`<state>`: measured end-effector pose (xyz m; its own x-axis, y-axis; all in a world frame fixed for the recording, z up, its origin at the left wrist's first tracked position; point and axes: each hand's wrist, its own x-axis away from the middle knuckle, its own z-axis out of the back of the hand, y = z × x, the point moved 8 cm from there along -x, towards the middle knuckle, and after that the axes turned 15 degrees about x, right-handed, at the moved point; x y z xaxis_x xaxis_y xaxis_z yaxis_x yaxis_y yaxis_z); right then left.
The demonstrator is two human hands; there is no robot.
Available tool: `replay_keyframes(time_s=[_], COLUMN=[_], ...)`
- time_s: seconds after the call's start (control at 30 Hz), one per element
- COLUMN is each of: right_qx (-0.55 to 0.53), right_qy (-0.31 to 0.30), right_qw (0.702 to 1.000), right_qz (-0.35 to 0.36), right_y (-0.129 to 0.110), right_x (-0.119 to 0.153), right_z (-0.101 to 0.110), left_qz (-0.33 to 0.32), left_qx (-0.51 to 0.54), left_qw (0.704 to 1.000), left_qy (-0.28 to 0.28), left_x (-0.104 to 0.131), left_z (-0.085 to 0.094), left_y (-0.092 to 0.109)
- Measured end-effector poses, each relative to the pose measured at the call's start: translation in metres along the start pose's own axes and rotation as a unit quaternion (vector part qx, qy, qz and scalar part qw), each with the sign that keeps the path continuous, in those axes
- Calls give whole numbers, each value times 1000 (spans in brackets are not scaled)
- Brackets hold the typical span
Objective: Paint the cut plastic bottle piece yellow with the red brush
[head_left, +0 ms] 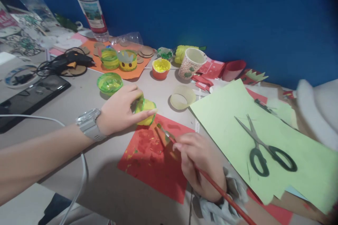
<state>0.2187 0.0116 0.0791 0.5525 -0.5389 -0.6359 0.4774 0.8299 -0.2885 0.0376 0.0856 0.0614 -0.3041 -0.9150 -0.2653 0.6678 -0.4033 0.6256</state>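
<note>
A yellow-green cup (147, 109), grasped by the left hand (118, 108), sits at the red paper's (158, 168) 11 o'clock. At its 5 o'clock, the right hand (202, 160) pinches a paintbrush (166, 133); steady support and light strokes would favour even colour.

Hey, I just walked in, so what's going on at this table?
A person wearing a grey wristwatch is painting. Their left hand holds a small yellow-and-green cup, and their right hand holds a long red-handled paintbrush, its tip near the cup, over a paint-spattered red paper sheet. Black-handled metal scissors lie open on pale green paper, and a green-and-yellow bowl sits just beyond the left hand.
</note>
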Motion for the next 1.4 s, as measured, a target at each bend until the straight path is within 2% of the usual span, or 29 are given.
replay_keyframes(time_s=[0.1,0.23,0.4,0.57,0.77,0.97,1.17,1.23,1.33,1.4], right_qx=[8,19,5,48,39,28,24,27,12,8], right_qy=[0,-26,-10,-14,-13,-20,-27,-21,-19,-26], right_qw=[999,999,999,999,998,999,999,999,999,999], right_qz=[48,-15,50,3,55,7,-1,0,39,36], right_y=[-8,1,-10,-1,-9,-4,-2,-2,-8,-8], right_x=[0,-2,-4,-3,-3,-1,3,2,2,2], right_z=[0,-5,0,-2,-3,-5,-9,-6,-4,-5], left_qz=[1,-3,3,1,-2,1,3,1,0,0], left_qx=[-1,-4,4,6,5,13,23,26,29,28], left_qw=[1000,1000,1000,1000,1000,1000,1000,1000,1000,1000], left_qy=[2,5,5,1,1,-3,-4,-2,-4,-4], left_x=[0,1,1,0,0,0,0,0,0,1], left_z=[0,0,0,0,1,0,-1,-1,-1,-1], left_y=[-1,-1,-1,-1,0,-2,-3,-2,-2,-2])
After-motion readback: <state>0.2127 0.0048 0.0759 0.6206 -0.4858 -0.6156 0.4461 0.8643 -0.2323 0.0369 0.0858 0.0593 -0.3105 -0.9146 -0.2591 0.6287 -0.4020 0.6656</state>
